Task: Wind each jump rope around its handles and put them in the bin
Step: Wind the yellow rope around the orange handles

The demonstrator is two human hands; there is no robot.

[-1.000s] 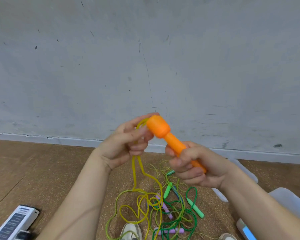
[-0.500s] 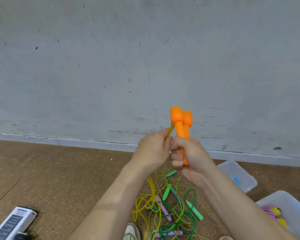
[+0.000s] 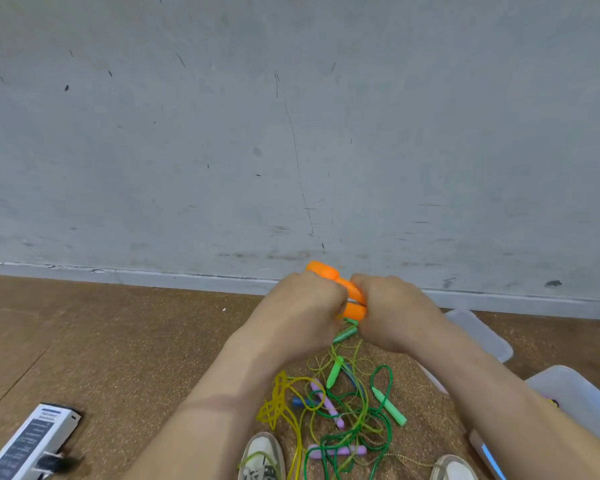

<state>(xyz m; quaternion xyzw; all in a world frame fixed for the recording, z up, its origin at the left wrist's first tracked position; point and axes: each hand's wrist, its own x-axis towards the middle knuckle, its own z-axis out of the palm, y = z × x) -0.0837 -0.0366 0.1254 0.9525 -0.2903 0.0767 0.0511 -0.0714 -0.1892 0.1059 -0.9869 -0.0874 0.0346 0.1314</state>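
Note:
Two orange jump-rope handles (image 3: 350,292) lie side by side between my hands, above the floor. My right hand (image 3: 392,313) grips them, fingers curled round. My left hand (image 3: 305,310) is curled against their left end; what it holds is hidden behind its knuckles. The yellow cord (image 3: 278,407) of this rope trails down in loops to the floor. Below lies a tangle of other ropes with green handles (image 3: 388,407), purple handles (image 3: 328,405) and a blue piece. A clear bin (image 3: 582,396) stands at the right edge.
A clear bin lid (image 3: 478,334) lies on the cork floor near the grey wall. A white box (image 3: 28,441) sits at the lower left. My two shoes (image 3: 262,455) show at the bottom edge, touching the rope tangle.
The handles have tipped from upright to lying nearly level and moved lower in view. My left hand has closed in over their left end. The yellow cord has drawn up into smaller loops.

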